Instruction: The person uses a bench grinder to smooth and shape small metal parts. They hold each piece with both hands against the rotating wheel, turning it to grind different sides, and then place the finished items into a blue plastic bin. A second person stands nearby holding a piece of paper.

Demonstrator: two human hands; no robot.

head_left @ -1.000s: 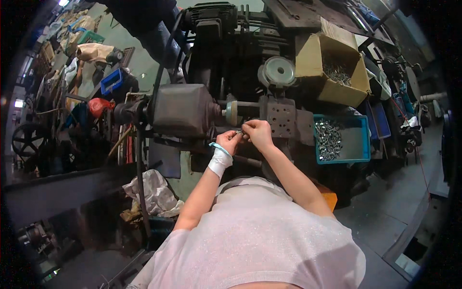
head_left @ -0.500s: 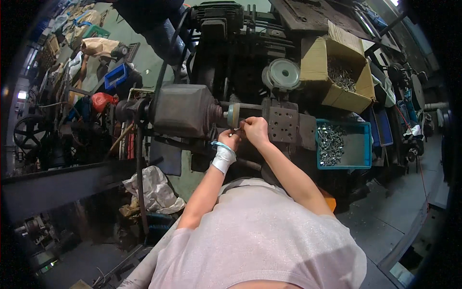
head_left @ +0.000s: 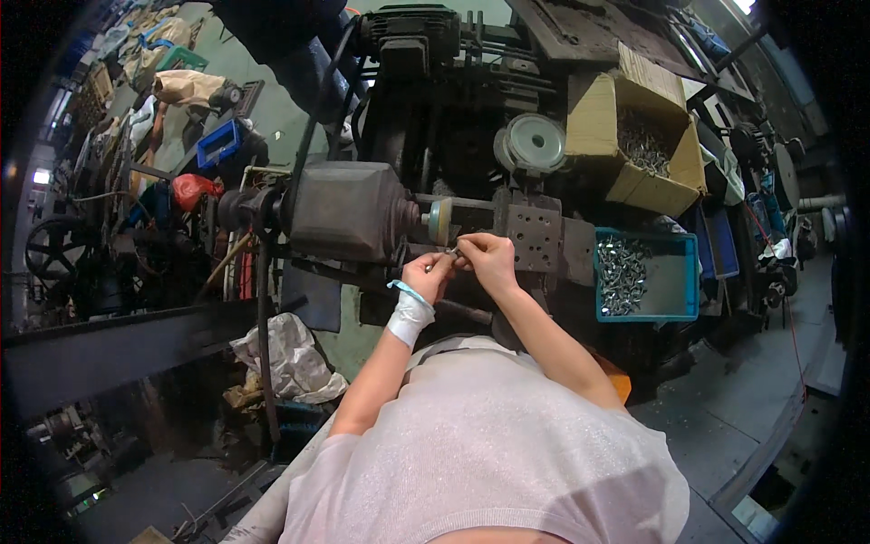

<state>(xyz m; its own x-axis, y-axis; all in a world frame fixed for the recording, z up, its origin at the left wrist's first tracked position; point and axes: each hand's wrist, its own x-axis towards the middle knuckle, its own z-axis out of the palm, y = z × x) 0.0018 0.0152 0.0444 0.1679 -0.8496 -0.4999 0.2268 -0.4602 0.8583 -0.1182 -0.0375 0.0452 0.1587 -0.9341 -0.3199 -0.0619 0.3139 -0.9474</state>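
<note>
A small metal piece (head_left: pixel 455 253) is pinched between my two hands, just in front of the grinding wheel (head_left: pixel 439 221) on the machine's spindle. My left hand (head_left: pixel 428 275), with a white wrap at the wrist, has its fingers closed on the piece from the left. From the right, the fingertips of my right hand (head_left: pixel 489 259) close on it too. The piece is mostly covered by fingers, so its exact kind does not show. It is apart from the wheel's lower edge.
Right of my hands are a drilled metal block (head_left: pixel 533 238) and a teal tray (head_left: pixel 693 272) holding several shiny metal parts. An open cardboard box (head_left: pixel 594 113) of similar parts stands behind. The dark motor housing (head_left: pixel 343 210) lies left; a round dish (head_left: pixel 535 142) sits farther back.
Both hands have drawn back from the wheel toward my body, with the metal piece between them. The right hand's fingers have turned more to the left.
</note>
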